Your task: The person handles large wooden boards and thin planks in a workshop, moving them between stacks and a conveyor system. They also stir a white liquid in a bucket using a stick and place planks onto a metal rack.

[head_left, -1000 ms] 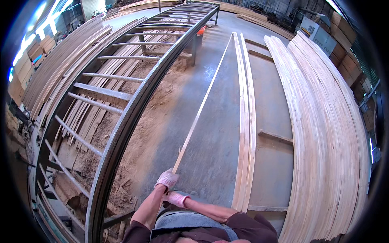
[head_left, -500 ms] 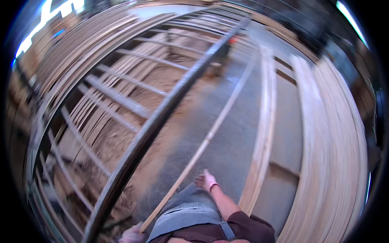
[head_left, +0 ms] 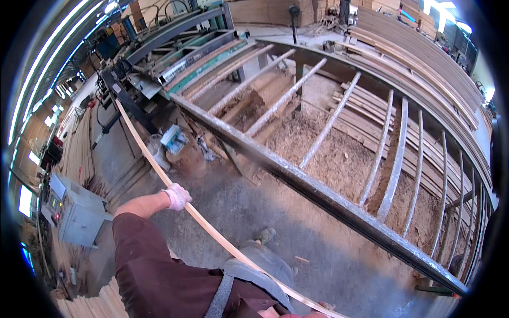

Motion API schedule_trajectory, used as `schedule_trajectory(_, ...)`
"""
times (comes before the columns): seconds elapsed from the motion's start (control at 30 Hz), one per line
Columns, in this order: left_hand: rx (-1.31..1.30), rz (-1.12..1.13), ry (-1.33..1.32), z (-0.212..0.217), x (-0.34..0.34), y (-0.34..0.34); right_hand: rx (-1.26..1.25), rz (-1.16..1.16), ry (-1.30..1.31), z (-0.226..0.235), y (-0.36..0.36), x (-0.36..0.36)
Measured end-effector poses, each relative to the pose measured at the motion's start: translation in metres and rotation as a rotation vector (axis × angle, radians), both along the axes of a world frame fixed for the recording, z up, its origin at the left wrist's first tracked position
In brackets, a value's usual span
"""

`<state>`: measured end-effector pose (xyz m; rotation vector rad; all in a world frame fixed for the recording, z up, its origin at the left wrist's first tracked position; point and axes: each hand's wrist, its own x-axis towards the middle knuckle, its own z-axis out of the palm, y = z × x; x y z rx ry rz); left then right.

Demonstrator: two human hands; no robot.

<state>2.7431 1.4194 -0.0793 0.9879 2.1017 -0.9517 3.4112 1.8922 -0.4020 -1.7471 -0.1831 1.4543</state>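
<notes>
One long thin pale wooden strip [head_left: 159, 164] gripped in gloved left hand [head_left: 176, 196], slanting past grey metal rack frame [head_left: 318, 193]; right hand at lower edge, grip unclear.

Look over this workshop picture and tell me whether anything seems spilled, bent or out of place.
Two things stand out. The long thin wooden strip gripped by the gloved left hand bows in a curve, though the fisheye lens may add to that. Sawdust and scrap slats lie heaped on the floor under the metal rack.
</notes>
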Motion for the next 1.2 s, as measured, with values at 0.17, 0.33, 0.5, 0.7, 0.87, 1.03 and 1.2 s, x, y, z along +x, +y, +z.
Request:
schedule_trajectory(0.17,0.103,-0.178,0.012,-0.034,-0.026,-0.009,-0.031,-0.167,0.170,0.006,-0.037,0.003)
schedule_trajectory(0.33,0.315,-0.324,0.027,-0.123,-0.081,-0.097,0.010,-0.308,0.279,0.060,-0.008,-0.065)
schedule_trajectory(0.5,-0.059,0.209,-0.171,-0.034,-0.032,-0.059,0.075,-0.246,0.675,0.099,0.013,-0.111)
schedule_trajectory(0.7,0.111,0.233,-0.152,-0.055,-0.067,-0.071,0.074,-0.329,0.407,0.133,0.006,-0.150)
schedule_trajectory(0.87,-0.053,0.159,-0.061,-0.044,-0.124,-0.095,0.020,-0.302,0.472,0.144,-0.008,-0.204)
schedule_trajectory(1.03,-0.067,0.122,0.002,-0.030,-0.142,-0.109,0.065,-0.312,0.736,0.122,-0.035,-0.212)
schedule_trajectory(1.2,0.239,0.196,0.097,-0.014,-0.132,-0.120,0.051,-0.282,0.842,0.108,-0.037,-0.224)
